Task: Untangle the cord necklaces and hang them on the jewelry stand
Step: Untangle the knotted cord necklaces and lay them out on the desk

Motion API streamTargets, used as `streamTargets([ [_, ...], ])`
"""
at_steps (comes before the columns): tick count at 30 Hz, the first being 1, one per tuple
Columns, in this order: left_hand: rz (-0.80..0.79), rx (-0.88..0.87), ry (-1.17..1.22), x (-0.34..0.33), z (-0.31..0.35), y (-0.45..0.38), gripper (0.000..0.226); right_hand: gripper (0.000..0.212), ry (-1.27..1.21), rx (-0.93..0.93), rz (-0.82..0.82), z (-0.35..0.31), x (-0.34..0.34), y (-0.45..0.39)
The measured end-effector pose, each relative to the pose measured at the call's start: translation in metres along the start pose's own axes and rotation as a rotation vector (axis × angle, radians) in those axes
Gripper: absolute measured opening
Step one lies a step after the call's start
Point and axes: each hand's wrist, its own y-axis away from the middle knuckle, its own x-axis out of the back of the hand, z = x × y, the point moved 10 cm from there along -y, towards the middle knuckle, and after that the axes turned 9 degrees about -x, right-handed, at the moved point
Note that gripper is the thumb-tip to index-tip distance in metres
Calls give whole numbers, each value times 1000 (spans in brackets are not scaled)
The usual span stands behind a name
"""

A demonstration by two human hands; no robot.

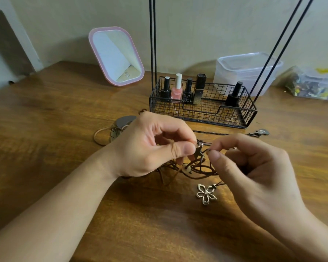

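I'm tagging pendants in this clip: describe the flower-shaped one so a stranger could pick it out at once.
Start at the black wire basket of the jewelry stand and come toward the camera, past the tangled brown cords. The flower pendant lies flat on the wooden table, just left of the right hand. Alone among the pendants, it is an open pale-metal outline of looping petals.

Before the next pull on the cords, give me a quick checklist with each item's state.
1. Left hand pinching the star pendant: ok.
2. Right hand pinching a cord: ok.
3. Cord tangle freed: not ok, loops cross.
4. Flower pendant flat on the table: ok.
5. Jewelry stand within reach behind the hands: ok.
6. Stand's hanging bar free: cannot tell, out of frame.
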Motion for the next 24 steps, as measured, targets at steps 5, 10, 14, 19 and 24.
streamTargets([
  [5, 21, -5, 65, 2, -1, 0, 9, 6, 61, -2, -38, 0, -4, -1],
  [10, 67, -20, 59, 8, -1, -1, 9, 6, 73, 14, -33, -3, -4, 0],
  [14, 68, -9, 67, 8, -1, 0, 9, 10, 94, 9, -3, -2, -2, -1],
  [19, 75, 33, 62, 10, -4, 1, 15, 10, -58, -15, 40, 0, 7, -3],
  [24, 75, 43, 55, 11, -5, 1, 15, 14, -56, -7, 39, -1, 6, -2],
])
